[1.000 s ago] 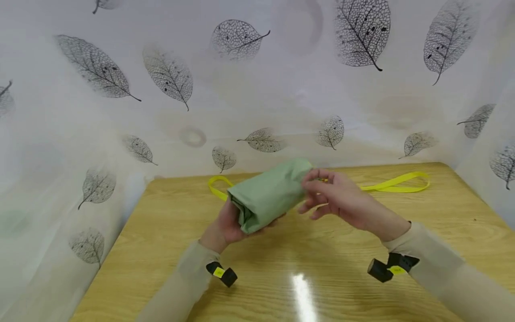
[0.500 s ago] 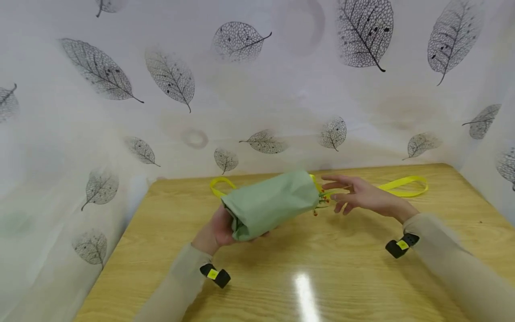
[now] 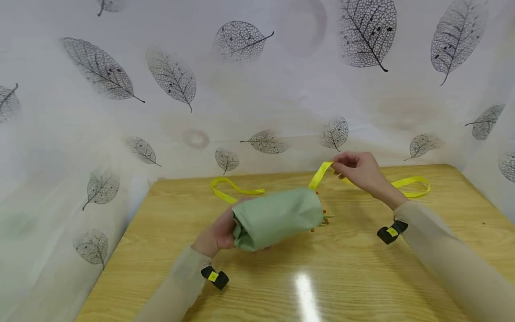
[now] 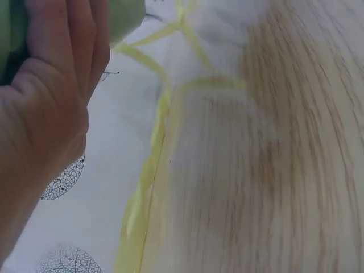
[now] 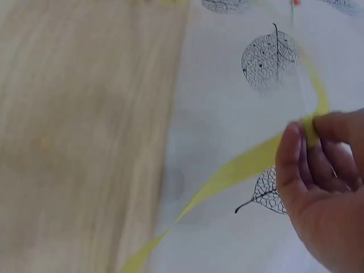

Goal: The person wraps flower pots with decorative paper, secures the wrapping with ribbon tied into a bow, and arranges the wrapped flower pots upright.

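A rolled green wrap (image 3: 277,219) lies across my left hand (image 3: 220,229), whose fingers go behind and under it. Small red-tipped sprigs (image 3: 327,218) stick out of its right end. Above that end, my right hand (image 3: 361,173) pinches a yellow ribbon (image 3: 320,175) between thumb and fingertips. In the right wrist view the ribbon (image 5: 239,168) runs from the pinch down towards the table. Part of the ribbon is hidden behind the wrap. The left wrist view has the fingers of my left hand (image 4: 54,108) against the wrap's green edge (image 4: 126,20).
A loop of the ribbon (image 3: 219,190) lies at the back left of the wooden table (image 3: 257,290), and another ribbon loop (image 3: 416,180) at the back right. Behind the table's far edge hangs a white leaf-print sheet (image 3: 289,98).
My right hand has left the wrap's right end, moved right and up, and now pinches and lifts the yellow ribbon. The wrap has come lower in my left hand, uncovering the sprigs.
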`<state>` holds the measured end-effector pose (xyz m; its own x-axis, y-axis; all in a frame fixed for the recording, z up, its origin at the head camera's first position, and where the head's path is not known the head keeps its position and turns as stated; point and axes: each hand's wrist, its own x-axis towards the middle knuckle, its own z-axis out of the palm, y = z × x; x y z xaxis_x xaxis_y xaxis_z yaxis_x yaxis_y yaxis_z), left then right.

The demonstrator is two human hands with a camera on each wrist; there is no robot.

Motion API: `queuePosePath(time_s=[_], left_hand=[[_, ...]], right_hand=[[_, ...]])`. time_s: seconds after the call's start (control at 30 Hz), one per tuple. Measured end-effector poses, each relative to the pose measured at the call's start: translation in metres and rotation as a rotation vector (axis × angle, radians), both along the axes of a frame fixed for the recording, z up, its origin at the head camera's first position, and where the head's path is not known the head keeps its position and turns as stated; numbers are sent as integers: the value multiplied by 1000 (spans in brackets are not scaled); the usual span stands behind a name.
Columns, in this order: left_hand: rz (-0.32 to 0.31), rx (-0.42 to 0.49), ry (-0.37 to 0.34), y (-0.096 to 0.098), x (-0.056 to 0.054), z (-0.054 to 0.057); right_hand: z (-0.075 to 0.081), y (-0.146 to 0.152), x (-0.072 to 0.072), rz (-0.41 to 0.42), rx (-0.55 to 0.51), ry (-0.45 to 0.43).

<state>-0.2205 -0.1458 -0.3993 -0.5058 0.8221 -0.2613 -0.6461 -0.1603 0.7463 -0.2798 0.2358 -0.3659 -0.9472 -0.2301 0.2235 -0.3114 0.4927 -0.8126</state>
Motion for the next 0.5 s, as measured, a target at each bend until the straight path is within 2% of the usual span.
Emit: queuePosePath(time_s=[0.1, 0.17, 0.23, 0.33, 0.4, 0.5], left_hand=[[7, -70, 55, 3, 0, -3], [20, -122, 89, 4, 2, -5], [44, -143, 106, 4, 4, -6], [120, -116, 129, 2, 5, -6], [183, -67, 129, 1, 4, -5], [240, -4, 119, 1, 2, -2]], right_hand=[[4, 3, -7, -92, 54, 53], [4, 6, -10, -87, 156, 49], [1, 11, -10, -43, 289, 45], [-6, 21, -9, 28, 446, 38], [-11, 32, -7, 28, 545, 2], [-19, 60, -4, 10, 699, -90]])
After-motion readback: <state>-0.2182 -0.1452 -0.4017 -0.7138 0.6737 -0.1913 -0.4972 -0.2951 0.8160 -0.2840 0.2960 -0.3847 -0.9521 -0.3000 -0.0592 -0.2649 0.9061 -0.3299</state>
